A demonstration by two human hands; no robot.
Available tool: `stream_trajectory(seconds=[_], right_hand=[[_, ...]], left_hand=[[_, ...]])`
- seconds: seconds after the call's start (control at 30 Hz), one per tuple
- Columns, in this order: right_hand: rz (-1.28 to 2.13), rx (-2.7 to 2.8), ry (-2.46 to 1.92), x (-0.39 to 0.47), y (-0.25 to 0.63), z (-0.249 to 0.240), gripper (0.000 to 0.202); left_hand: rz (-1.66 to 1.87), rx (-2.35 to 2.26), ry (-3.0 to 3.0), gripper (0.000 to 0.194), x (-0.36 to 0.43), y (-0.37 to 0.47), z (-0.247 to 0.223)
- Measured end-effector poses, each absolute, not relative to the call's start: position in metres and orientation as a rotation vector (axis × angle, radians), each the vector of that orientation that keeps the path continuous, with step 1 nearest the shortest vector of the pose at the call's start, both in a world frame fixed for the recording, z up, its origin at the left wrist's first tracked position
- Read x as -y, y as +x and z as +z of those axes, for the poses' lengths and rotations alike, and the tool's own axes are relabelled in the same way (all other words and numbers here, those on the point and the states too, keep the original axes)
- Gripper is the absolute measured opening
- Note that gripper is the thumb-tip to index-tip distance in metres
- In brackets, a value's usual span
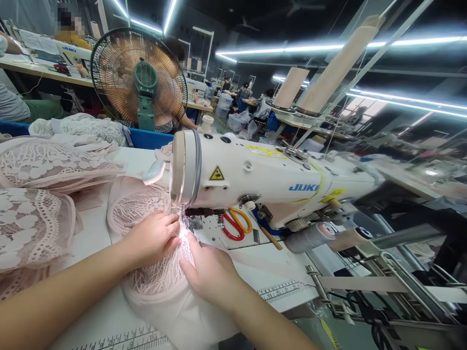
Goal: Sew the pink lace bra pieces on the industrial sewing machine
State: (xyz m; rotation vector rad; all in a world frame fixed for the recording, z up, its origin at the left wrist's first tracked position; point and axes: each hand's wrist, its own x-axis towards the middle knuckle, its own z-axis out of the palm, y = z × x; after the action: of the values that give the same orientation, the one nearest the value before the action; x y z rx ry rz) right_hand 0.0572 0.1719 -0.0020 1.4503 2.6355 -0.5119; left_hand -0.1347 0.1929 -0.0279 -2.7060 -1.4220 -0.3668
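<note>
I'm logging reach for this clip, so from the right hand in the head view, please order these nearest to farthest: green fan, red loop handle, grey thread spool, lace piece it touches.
From the right hand:
1. Lace piece: touching it, on its left.
2. Red loop handle: ahead, slightly right.
3. Grey thread spool: farther right.
4. Green fan: far ahead, left.

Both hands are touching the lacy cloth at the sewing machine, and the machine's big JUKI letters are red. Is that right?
Not quite: the head view shows the big JUKI letters on the sewing machine are blue, not red. The left hand and right hand are both touching the lacy cloth.
</note>
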Motion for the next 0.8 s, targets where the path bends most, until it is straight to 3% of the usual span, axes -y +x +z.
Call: stream_trajectory(seconds=[0.23, 0.33, 0.4, 0.8], right_hand=[[-0.441, -2.73, 1.321, -0.158, 0.092, -0.006, 0.029], [-0.448, -2.722, 1.233, -0.159, 0.1, -0.009, 0.028], [-0.434, -2.715, 1.2, -0.161, 0.1, -0.01, 0.03], [-0.377, -2.596, 1.21, -0.179, 0.072, 0.011, 0.026]], left_hand=[[-0.255, 1.644, -2.524, 0.031, -0.152, -0.146, -0.031], [-0.111, 1.879, -2.486, 0.075, -0.127, -0.152, -0.037], [0.011, 2.047, -2.463, 0.091, -0.119, -0.155, -0.038], [0.054, 1.988, -2.597, 0.093, -0.169, -0.191, -0.03]])
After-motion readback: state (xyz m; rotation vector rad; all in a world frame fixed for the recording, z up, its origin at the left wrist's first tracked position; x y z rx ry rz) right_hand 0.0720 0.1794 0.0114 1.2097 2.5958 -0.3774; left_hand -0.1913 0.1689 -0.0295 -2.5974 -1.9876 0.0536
